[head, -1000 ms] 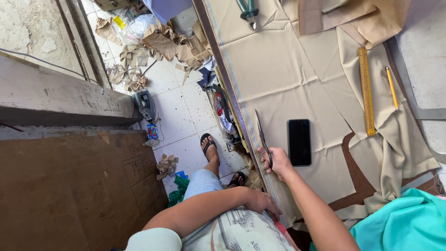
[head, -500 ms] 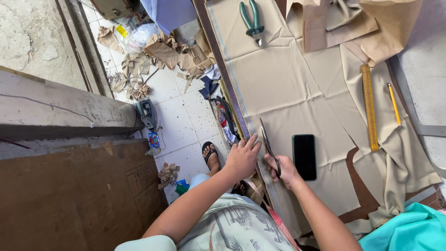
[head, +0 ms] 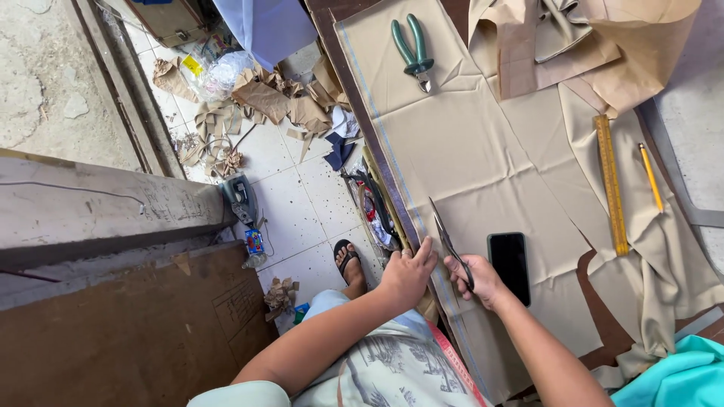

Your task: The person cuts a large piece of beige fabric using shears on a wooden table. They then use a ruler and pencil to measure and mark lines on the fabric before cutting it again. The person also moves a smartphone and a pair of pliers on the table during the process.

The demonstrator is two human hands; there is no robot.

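A large sheet of beige fabric (head: 483,158) lies spread on the table. My right hand (head: 477,280) grips a pair of scissors (head: 446,237) whose blades point along the fabric's edge strip. My left hand (head: 407,275) rests on that fabric edge just beside the scissors, fingers pressing on the cloth. A black phone (head: 508,266) lies on the fabric immediately right of my right hand.
Green-handled pliers (head: 413,51) lie at the far end of the fabric. A yellow ruler (head: 611,185) and a pencil (head: 651,177) rest on the right. Folded beige pieces (head: 603,53) sit at the top right. Paper scraps (head: 256,98) litter the tiled floor; teal cloth (head: 679,377) lies at the bottom right.
My left hand rose from my lap to the fabric edge beside the scissors. The right hand stayed on the scissors, and the view shifted slightly.
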